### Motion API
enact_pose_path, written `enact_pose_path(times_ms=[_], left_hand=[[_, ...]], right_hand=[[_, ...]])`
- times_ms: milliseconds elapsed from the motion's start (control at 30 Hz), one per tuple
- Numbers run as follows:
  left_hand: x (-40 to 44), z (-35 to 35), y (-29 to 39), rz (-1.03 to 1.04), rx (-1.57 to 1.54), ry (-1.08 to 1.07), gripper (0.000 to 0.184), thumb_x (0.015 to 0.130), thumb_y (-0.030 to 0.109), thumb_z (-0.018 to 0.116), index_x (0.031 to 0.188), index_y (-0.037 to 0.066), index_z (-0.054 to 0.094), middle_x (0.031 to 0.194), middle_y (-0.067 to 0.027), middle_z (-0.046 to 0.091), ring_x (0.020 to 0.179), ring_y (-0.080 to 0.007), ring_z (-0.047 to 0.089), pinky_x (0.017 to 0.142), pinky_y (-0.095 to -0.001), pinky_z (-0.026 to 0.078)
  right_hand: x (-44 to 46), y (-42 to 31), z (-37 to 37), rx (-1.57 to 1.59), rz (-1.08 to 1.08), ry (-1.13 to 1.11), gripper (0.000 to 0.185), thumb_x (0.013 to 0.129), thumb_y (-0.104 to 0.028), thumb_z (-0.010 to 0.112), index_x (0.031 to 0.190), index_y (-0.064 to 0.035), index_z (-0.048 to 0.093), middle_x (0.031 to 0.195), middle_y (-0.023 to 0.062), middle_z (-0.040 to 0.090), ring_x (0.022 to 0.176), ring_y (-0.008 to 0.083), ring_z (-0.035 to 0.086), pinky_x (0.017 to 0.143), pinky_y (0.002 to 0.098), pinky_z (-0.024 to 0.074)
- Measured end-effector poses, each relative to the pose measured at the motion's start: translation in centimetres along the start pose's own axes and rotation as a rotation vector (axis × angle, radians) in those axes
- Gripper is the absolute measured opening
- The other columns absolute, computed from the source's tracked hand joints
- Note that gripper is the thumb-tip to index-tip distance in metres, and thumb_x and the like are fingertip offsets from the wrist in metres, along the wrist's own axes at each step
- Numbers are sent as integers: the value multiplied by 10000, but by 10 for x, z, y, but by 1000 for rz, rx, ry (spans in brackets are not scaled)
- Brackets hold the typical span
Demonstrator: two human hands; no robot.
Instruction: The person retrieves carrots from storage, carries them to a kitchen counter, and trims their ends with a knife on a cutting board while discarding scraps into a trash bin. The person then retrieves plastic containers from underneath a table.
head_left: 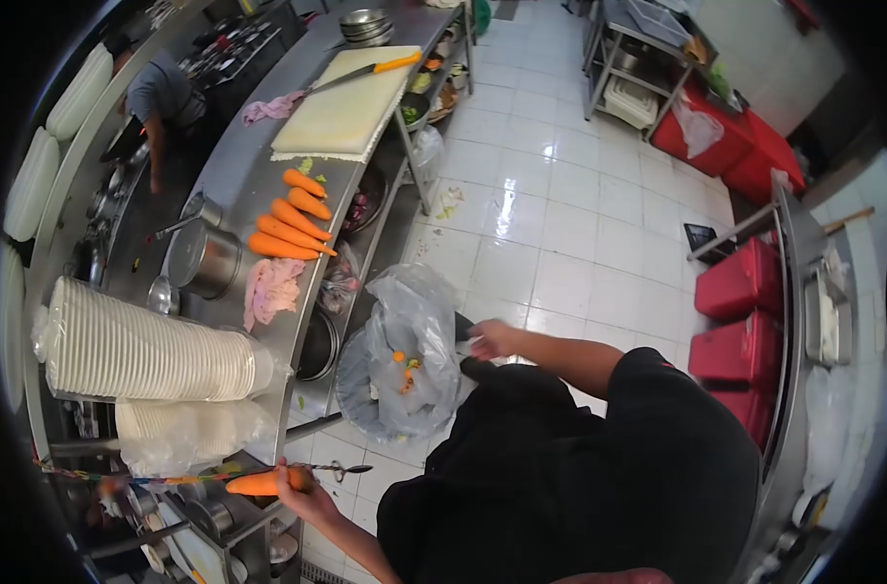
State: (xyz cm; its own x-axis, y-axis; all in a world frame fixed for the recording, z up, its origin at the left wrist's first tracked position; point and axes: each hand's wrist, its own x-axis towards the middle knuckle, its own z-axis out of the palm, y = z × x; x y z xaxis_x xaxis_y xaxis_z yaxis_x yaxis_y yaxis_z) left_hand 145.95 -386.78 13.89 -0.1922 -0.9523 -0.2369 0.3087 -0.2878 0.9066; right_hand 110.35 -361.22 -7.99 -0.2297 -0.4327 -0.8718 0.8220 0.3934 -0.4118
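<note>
My left hand (pixel 302 494) is closed around an orange carrot (pixel 257 484) beside the counter's near end. Just above that hand lies a thin metal piece with a dark tip (pixel 351 469). A multicoloured cord (pixel 142 477) runs from the left toward it; whether my fingers touch either one I cannot tell. My right hand (pixel 497 338), slightly blurred, has its fingers curled at a dark edge beside the bag-lined bin (pixel 356 389). What they grip, if anything, is hidden. Orange and green scraps (pixel 406 370) lie inside the bin's clear bag.
Several carrots (pixel 290 224) lie on the steel counter (pixel 234 146) near a pink cloth (pixel 273 290). Beyond them is a white cutting board (pixel 346 102) with a yellow-handled knife (pixel 366 68). Stacked white containers (pixel 151 341) stand nearby. Another person (pixel 161 92) is behind the counter.
</note>
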Motion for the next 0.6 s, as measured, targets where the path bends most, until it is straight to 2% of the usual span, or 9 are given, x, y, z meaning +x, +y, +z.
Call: enact_pose_path(times_ms=[100,167,233,333,367,433,500,533,600], left_hand=[[15,-9,-5,70,130,103,310,837,190,636,1070,-1,564,741,-21,519,669,-116,509,619,-264,427],[25,-18,-4,91,202,128,367,825,166,600,1136,-14,525,810,-42,511,701,-126,506,601,-275,442],[35,-29,-8,128,193,151,294,798,143,605,1042,-5,537,806,-34,516,674,-130,504,570,-278,443],[24,0,-16,509,536,427,209,709,16,636,885,10,523,706,-26,504,524,-117,446,479,-258,384],[39,-17,-31,501,601,306,235,702,-4,640,902,6,517,707,-27,505,507,-111,437,455,-254,373],[5,55,-41,410,478,274,298,739,29,647,1007,29,518,748,-23,525,534,-88,461,459,-231,389],[10,100,-75,306,428,109,358,770,128,697,1057,58,494,752,-5,509,547,-83,470,452,-226,405],[0,142,-74,143,482,82,354,767,176,720,1017,65,495,736,-5,508,549,-90,480,437,-237,397],[12,198,-92,59,487,-29,361,758,233,738,954,72,481,695,-6,500,517,-98,479,402,-252,379]], right_hand=[[-49,25,-70,193,-6,299,400,881,-280,570,1188,-37,492,1065,192,619,887,294,633,778,446,520],[-66,58,-109,265,-28,413,379,895,-268,554,1195,-45,491,1085,194,618,871,295,638,766,453,524],[-73,94,-145,318,-29,467,364,906,-255,542,1209,-62,487,1108,195,616,868,295,641,754,468,526],[-81,139,-183,372,5,564,379,884,-239,552,1208,-64,463,991,234,627,725,313,644,638,458,535],[-87,151,-192,376,33,583,372,888,-245,549,1201,-58,470,987,231,627,721,314,643,629,449,537],[-84,184,-221,346,55,582,396,907,-260,515,1243,-62,447,1105,242,596,718,326,634,659,458,533],[-80,215,-251,395,93,579,405,907,-264,511,1254,-70,436,1093,246,589,681,315,621,653,448,521],[-85,220,-259,400,114,587,411,909,-266,506,1261,-68,429,1085,240,592,683,304,619,654,445,516],[-94,223,-280,425,142,588,345,910,-248,510,1192,-55,463,978,200,610,659,281,621,624,436,511]])
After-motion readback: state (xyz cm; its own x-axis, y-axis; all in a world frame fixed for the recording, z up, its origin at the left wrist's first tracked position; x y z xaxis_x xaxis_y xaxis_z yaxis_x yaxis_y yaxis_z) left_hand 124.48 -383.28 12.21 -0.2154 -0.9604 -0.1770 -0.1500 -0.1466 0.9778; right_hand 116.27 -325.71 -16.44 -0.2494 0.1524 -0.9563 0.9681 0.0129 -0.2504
